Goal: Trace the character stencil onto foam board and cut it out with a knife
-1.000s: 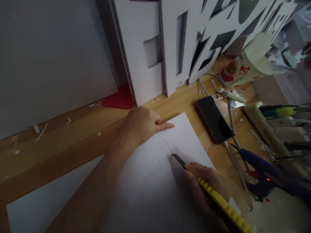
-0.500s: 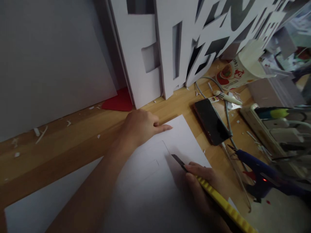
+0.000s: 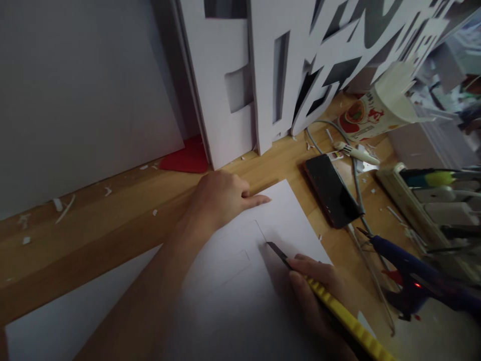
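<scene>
A white board (image 3: 225, 311) with thin drawn or cut lines lies in front of me. My left hand (image 3: 221, 198) bears down at its far edge, fingers curled and thumb stretched across the surface; the fingertips are hidden. In my right hand (image 3: 317, 283) is a yellow utility knife (image 3: 341, 313), gripped with its dark blade pointing to the upper left. The blade's tip touches the board at the lower end of a short line, and a smaller outlined corner shows to the left of it.
Cut-out white letters (image 3: 233, 130) stand upright behind the board. To the right are a black phone (image 3: 332, 190), a paper cup (image 3: 376, 113), a blue glue gun (image 3: 406, 265) with a red light, cables and a power strip (image 3: 398, 200). White scraps litter the wooden table (image 3: 112, 215).
The view has shifted slightly, moving most things a little rightward in the picture. The knife's tip sits marginally lower along the line. Both hands keep their grip.
</scene>
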A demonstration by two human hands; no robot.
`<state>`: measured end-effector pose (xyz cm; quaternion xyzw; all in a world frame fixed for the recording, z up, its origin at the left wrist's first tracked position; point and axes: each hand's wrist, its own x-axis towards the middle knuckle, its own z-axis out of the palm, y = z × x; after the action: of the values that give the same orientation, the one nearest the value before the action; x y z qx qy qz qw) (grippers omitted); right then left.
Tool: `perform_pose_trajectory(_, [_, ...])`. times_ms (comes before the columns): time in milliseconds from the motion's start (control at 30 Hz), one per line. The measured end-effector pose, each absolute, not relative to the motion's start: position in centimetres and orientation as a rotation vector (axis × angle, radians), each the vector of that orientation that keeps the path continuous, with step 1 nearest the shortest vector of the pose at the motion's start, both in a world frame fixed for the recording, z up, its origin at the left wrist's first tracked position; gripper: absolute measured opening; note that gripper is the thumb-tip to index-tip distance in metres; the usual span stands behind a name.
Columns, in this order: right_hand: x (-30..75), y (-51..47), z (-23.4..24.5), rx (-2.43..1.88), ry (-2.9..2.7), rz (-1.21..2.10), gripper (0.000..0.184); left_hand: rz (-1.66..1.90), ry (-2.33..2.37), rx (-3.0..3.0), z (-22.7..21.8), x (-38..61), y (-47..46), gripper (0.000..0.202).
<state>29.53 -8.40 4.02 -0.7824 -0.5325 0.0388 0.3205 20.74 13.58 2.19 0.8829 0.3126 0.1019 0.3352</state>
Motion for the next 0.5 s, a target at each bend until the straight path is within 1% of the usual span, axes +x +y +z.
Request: perform_pose_trajectory(500, [29.06, -8.21, 4.19, -2.132, -1.375, 0.054, 0.006, 0.260, 0.820, 2.298, 2.37, 20.70, 13.57, 0.059])
